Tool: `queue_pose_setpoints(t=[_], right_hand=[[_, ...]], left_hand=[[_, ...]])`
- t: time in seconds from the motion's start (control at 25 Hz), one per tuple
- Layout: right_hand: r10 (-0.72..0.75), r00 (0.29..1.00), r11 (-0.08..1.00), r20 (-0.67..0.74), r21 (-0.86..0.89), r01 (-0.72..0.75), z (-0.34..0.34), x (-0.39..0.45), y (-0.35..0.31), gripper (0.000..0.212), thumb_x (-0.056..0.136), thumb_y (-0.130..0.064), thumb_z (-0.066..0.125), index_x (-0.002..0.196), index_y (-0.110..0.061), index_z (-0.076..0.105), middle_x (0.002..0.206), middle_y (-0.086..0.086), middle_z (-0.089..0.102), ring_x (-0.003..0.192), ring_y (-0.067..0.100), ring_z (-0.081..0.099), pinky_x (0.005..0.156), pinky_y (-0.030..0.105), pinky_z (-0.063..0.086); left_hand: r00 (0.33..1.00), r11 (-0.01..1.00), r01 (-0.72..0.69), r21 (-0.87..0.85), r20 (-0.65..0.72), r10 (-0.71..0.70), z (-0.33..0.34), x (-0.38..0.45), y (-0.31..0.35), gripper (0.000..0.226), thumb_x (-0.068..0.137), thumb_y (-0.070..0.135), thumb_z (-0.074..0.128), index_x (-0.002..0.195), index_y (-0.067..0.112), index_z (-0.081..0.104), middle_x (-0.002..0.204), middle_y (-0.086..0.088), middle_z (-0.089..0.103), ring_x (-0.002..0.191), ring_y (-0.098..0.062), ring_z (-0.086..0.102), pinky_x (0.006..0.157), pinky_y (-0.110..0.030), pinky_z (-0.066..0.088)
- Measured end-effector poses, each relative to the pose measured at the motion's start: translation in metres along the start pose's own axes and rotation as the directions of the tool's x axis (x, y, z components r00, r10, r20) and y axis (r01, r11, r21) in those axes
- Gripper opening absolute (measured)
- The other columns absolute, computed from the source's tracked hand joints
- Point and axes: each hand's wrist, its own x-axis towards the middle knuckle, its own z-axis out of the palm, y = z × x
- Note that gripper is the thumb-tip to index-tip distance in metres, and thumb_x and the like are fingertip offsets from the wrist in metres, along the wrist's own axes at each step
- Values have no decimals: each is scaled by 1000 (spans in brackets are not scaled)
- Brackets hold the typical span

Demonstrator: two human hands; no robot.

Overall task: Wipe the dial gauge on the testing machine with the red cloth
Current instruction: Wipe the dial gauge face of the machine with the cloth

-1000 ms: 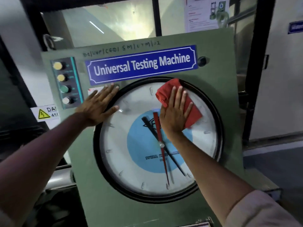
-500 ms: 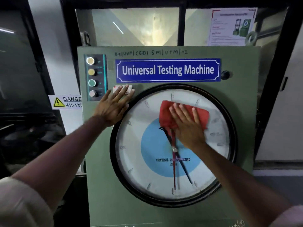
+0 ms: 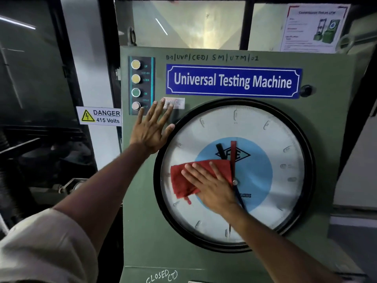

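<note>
A big round dial gauge with a black rim, white face and blue centre fills the front of the green testing machine. My right hand lies flat on the red cloth and presses it against the glass at the dial's left-centre, beside the pointer hub. The cloth sticks out to the left of my fingers. My left hand rests flat with fingers spread on the green panel, just outside the dial's upper-left rim, holding nothing.
A strip of round push buttons sits just above my left fingertips. A blue "Universal Testing Machine" plate is above the dial, a black knob to its right. A "Danger 415 Volts" sign hangs left of the cabinet.
My right hand has swept the red cloth from the dial's upper part down and left across the glass. My left hand has stayed braced at the upper-left rim. The view has shifted.
</note>
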Motion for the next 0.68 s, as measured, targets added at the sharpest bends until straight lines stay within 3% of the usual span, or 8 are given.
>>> queue_pose_setpoints(t=[0.12, 0.16, 0.24, 0.36, 0.52, 0.68], right_hand=[[321, 946, 938, -53, 152, -310, -13, 51, 3, 81, 103, -49, 46, 169, -24, 6, 178, -2, 5, 164, 20, 6, 130, 59, 4], [366, 929, 916, -49, 197, -350, -16, 66, -6, 80, 104, -48, 44, 169, -24, 6, 178, -1, 4, 164, 20, 6, 130, 60, 4], [256, 965, 951, -52, 192, -242, -10, 68, -36, 87, 100, -45, 51, 169, -24, 3, 178, -1, -2, 164, 20, 0, 129, 61, 4], [-55, 998, 990, -23, 126, 58, 16, 5, -74, 97, 94, -41, 63, 169, -26, 2, 177, -3, -7, 164, 18, -4, 129, 57, 2], [-251, 962, 967, 108, 69, 245, 38, -108, -80, 93, 93, -36, 61, 169, -29, 7, 177, -6, -3, 163, 14, 3, 130, 52, -5], [-357, 898, 923, 258, -49, 381, 33, -120, -56, 86, 99, -36, 49, 168, -30, -4, 176, -11, -10, 161, 10, -5, 126, 54, -21]], left_hand=[[1000, 999, 30, -14, 3, -30, 4, -6, -6, 69, 106, 59, 13, 167, 31, -2, 176, 0, -8, 163, -20, -6, 130, -53, 0], [1000, 999, 31, -9, 1, -31, 4, -8, -7, 69, 106, 59, 12, 167, 31, -3, 176, 0, -7, 163, -20, -6, 130, -53, -1], [1000, 1000, 29, -6, 5, -29, 6, -11, -9, 68, 106, 59, 11, 167, 32, -3, 176, 0, -5, 163, -21, -5, 130, -53, -1], [999, 999, 40, -29, 14, -40, 8, -14, -10, 67, 106, 58, 12, 167, 33, -2, 176, 1, -4, 163, -20, -4, 131, -51, 0], [1000, 999, 24, -35, 18, -24, 14, -22, -11, 66, 107, 55, 12, 167, 32, -1, 177, 1, -4, 163, -19, -3, 131, -51, 2], [999, 999, 29, -30, 29, -28, 12, -24, -13, 65, 108, 54, 13, 167, 31, -3, 176, 1, -6, 163, -20, -4, 131, -51, 2]])
